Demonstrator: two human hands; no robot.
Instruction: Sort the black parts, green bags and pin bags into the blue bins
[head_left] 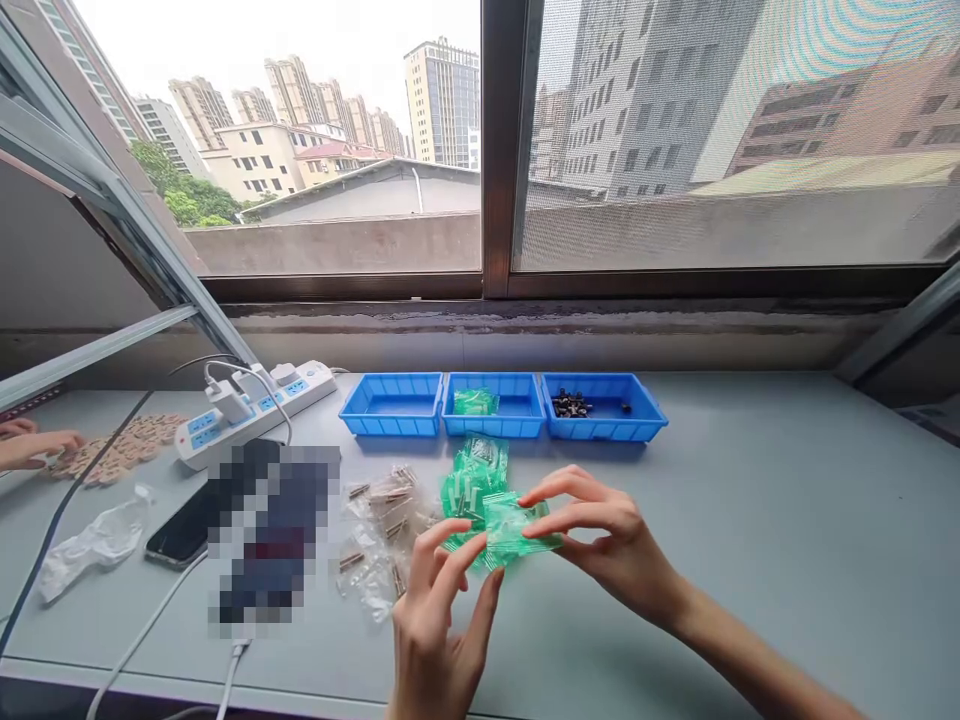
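My right hand (611, 530) pinches a small green plastic packet (517, 525) by its right side, thumb below and fingers on top. At the packet's left edge is my left hand (450, 610), index finger and thumb closing about its lower left corner. Behind and below the held packet lie more green packets (480, 460), some with pale plugs and screws showing inside. To the left, clear plastic bags (390, 510) with metal screws lie in a loose heap. What the held packet contains is hard to make out.
Three blue trays stand in a row: the left tray (391, 425), the middle tray (521, 425) with green packets, the right tray (622, 428) with dark small parts. A power strip (259, 405), phone (180, 525), cables and crumpled plastic (97, 545) lie left. Another person's hand (41, 447) touches wooden pieces (135, 445).
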